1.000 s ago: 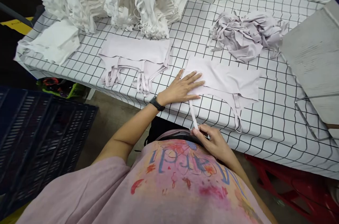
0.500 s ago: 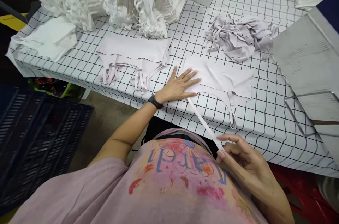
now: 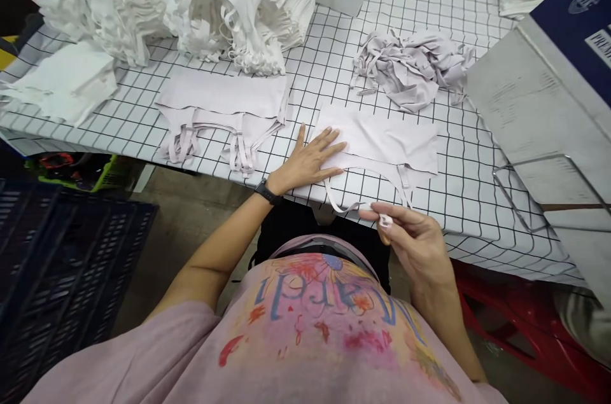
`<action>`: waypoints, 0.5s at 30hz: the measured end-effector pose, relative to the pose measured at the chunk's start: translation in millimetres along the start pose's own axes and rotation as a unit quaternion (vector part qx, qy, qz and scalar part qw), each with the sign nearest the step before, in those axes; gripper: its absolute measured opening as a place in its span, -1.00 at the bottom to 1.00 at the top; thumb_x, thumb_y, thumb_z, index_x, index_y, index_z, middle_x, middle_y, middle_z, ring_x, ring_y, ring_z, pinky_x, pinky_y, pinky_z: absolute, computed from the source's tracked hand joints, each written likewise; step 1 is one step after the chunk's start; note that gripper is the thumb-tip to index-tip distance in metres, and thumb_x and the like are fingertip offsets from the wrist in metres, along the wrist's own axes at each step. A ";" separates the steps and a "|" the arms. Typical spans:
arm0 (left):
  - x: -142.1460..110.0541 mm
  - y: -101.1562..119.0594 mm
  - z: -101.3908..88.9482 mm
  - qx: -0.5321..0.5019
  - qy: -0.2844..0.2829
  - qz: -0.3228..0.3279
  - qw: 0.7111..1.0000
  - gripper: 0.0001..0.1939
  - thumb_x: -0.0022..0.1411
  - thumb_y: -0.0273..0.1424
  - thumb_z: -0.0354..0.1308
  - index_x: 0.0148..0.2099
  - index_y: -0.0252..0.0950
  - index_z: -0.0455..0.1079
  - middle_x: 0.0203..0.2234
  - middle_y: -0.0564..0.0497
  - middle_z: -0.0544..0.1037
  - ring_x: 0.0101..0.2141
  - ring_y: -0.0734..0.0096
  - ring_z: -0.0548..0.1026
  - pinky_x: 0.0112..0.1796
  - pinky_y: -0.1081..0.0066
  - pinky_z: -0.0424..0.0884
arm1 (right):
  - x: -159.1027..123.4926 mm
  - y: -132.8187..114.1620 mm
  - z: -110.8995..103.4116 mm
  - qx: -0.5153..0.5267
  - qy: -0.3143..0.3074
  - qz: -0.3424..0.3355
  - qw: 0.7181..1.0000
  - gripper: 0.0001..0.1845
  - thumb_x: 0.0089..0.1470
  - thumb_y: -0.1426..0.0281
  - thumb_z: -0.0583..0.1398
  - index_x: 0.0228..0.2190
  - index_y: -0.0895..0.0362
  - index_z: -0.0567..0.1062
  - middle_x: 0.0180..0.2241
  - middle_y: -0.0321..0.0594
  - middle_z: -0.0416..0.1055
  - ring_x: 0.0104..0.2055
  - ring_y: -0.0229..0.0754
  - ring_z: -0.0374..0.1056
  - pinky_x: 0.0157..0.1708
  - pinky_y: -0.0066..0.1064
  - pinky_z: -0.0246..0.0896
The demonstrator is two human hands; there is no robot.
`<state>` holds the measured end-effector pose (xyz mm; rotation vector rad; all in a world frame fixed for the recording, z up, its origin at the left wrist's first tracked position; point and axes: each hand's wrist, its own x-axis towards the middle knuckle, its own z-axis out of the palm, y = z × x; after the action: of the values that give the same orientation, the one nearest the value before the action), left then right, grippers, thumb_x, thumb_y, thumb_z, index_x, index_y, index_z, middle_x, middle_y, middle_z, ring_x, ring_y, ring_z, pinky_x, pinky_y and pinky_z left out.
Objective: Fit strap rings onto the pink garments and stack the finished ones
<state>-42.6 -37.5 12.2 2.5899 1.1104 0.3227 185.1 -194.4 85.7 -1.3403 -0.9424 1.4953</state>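
A pale lilac strappy camisole lies flat near the table's front edge, its straps toward me. My left hand, a dark watch at the wrist, rests flat on its left side with the fingers spread. From beneath that palm a thin strap curves slackly to my right hand, which pinches the strap's end just over the table edge. The camisole's other strap lies on the cloth, its lower end partly behind my right fingers. Left of my left hand sits a neat stack of similar lilac camisoles.
A crumpled lilac heap lies behind the camisole. Tall white garment stacks fill the back left, with a white garment pile before them. At right stands a box with a wire frame. Dark crates stand below left.
My right hand has moved forward and up toward the table edge, and the strap has gone from taut to slack. My left hand stays flat on the camisole. The view has shifted slightly.
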 end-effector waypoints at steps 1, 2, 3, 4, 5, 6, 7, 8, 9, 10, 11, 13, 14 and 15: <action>-1.6 2.3 -1.3 -0.017 0.013 0.003 1.000 -0.39 0.48 -0.06 0.02 0.46 -0.13 0.12 0.48 -0.16 0.06 0.47 -0.01 0.01 0.36 -0.39 -0.42 | 8.5 1.7 2.7 -0.001 0.007 -0.003 1.000 -0.77 0.05 0.30 0.41 -0.19 0.01 0.73 -0.25 -0.11 0.68 -0.49 -0.24 0.36 -0.48 -0.36 0.29; -3.5 5.6 -3.0 -0.038 0.030 0.008 0.999 -0.45 0.49 -0.11 0.03 0.42 -0.14 0.18 0.46 -0.17 0.11 0.46 0.00 0.03 0.36 -0.39 -0.42 | 15.3 2.8 4.9 -0.001 0.013 -0.002 1.000 -0.75 0.06 0.28 0.41 -0.18 0.01 0.73 -0.24 -0.10 0.68 -0.48 -0.23 0.36 -0.47 -0.35 0.29; -5.8 10.2 -5.2 -0.064 0.048 0.016 0.997 -0.52 0.50 -0.16 0.03 0.37 -0.15 0.26 0.44 -0.16 0.17 0.46 0.02 0.06 0.37 -0.38 -0.40 | 20.3 3.2 6.7 0.000 0.017 0.001 1.000 -0.73 0.06 0.26 0.40 -0.17 0.02 0.72 -0.22 -0.09 0.68 -0.48 -0.22 0.36 -0.46 -0.33 0.30; -8.5 16.0 -7.9 -0.097 0.067 0.026 0.993 -0.59 0.50 -0.22 0.03 0.31 -0.16 0.34 0.40 -0.14 0.26 0.45 0.06 0.09 0.39 -0.34 -0.36 | 23.9 3.2 8.1 0.002 0.020 0.005 1.000 -0.71 0.06 0.24 0.39 -0.15 0.03 0.72 -0.21 -0.07 0.68 -0.49 -0.23 0.34 -0.45 -0.31 0.30; -11.4 22.8 -10.8 -0.141 0.083 0.037 0.986 -0.65 0.50 -0.27 0.03 0.23 -0.16 0.40 0.34 -0.12 0.37 0.44 0.11 0.13 0.41 -0.30 -0.28 | 26.3 2.8 9.1 0.005 0.021 0.010 1.000 -0.70 0.06 0.23 0.38 -0.15 0.04 0.72 -0.21 -0.06 0.68 -0.50 -0.24 0.32 -0.45 -0.30 0.30; -14.5 30.3 -13.8 -0.195 0.093 0.046 0.975 -0.69 0.50 -0.31 0.03 0.17 -0.17 0.45 0.26 -0.10 0.46 0.41 0.15 0.20 0.42 -0.23 -0.17 | 27.9 2.2 9.9 0.008 0.022 0.013 1.000 -0.69 0.05 0.22 0.38 -0.15 0.04 0.72 -0.21 -0.05 0.68 -0.52 -0.25 0.28 -0.45 -0.29 0.29; -17.6 37.9 -16.6 -0.255 0.092 0.054 0.961 -0.71 0.49 -0.34 0.03 0.14 -0.19 0.47 0.20 -0.10 0.53 0.38 0.19 0.27 0.42 -0.16 -0.04 | 29.0 1.5 10.5 0.012 0.023 0.014 1.000 -0.69 0.04 0.22 0.38 -0.16 0.05 0.72 -0.23 -0.05 0.68 -0.53 -0.26 0.25 -0.46 -0.29 0.28; -20.8 45.4 -18.8 -0.316 0.081 0.056 0.944 -0.71 0.48 -0.36 0.03 0.13 -0.19 0.48 0.16 -0.11 0.56 0.34 0.21 0.34 0.39 -0.09 0.10 | 30.1 0.8 11.1 0.015 0.025 0.013 0.999 -0.69 0.04 0.22 0.38 -0.17 0.05 0.72 -0.25 -0.05 0.68 -0.54 -0.27 0.23 -0.47 -0.29 0.26; -23.7 52.2 -20.1 -0.372 0.063 0.057 0.924 -0.70 0.47 -0.38 0.05 0.15 -0.19 0.48 0.14 -0.12 0.57 0.29 0.23 0.40 0.35 -0.02 0.22 | 31.0 0.2 11.6 0.019 0.026 0.010 0.999 -0.70 0.03 0.22 0.38 -0.18 0.06 0.72 -0.27 -0.06 0.68 -0.54 -0.27 0.20 -0.48 -0.30 0.24; -26.4 58.1 -20.5 -0.418 0.042 0.057 0.906 -0.69 0.45 -0.39 0.08 0.17 -0.19 0.47 0.15 -0.12 0.56 0.25 0.24 0.45 0.31 0.04 0.31 | 32.1 -0.3 12.1 0.024 0.027 0.006 0.999 -0.71 0.03 0.23 0.38 -0.20 0.06 0.72 -0.30 -0.07 0.67 -0.54 -0.27 0.19 -0.49 -0.30 0.23; -28.7 63.0 -19.7 -0.451 0.024 0.058 0.890 -0.68 0.43 -0.39 0.13 0.18 -0.17 0.47 0.17 -0.13 0.55 0.22 0.24 0.48 0.26 0.09 0.37 | 33.2 -0.7 12.6 0.029 0.027 0.004 0.999 -0.72 0.03 0.23 0.38 -0.21 0.06 0.72 -0.32 -0.08 0.67 -0.54 -0.27 0.17 -0.49 -0.31 0.21; -32.1 69.8 -15.4 -0.482 0.011 0.053 0.874 -0.68 0.36 -0.37 0.23 0.14 -0.15 0.51 0.15 -0.12 0.55 0.15 0.24 0.52 0.18 0.16 0.45 | 35.3 -1.4 13.9 0.040 0.028 0.005 0.999 -0.76 0.03 0.23 0.39 -0.25 0.05 0.72 -0.39 -0.14 0.64 -0.54 -0.28 0.15 -0.50 -0.33 0.19; -33.2 71.9 -12.4 -0.486 0.018 0.045 0.873 -0.70 0.33 -0.36 0.27 0.10 -0.15 0.54 0.10 -0.11 0.58 0.11 0.25 0.53 0.14 0.18 0.47 | 36.2 -1.8 14.6 0.043 0.030 0.005 0.999 -0.78 0.02 0.23 0.39 -0.27 0.05 0.72 -0.43 -0.17 0.61 -0.55 -0.29 0.14 -0.51 -0.34 0.18; -34.1 73.5 -9.3 -0.484 0.030 0.033 0.874 -0.74 0.32 -0.36 0.29 0.05 -0.16 0.57 0.04 -0.11 0.61 0.07 0.27 0.55 0.09 0.21 0.49 | 36.9 -2.4 15.5 0.045 0.033 0.006 0.998 -0.79 0.02 0.23 0.39 -0.29 0.05 0.72 -0.47 -0.19 0.58 -0.56 -0.30 0.13 -0.52 -0.35 0.16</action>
<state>-19.8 -108.8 44.5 1.7113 0.6109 0.7510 169.4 -158.3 78.3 -1.3235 -0.8176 1.4765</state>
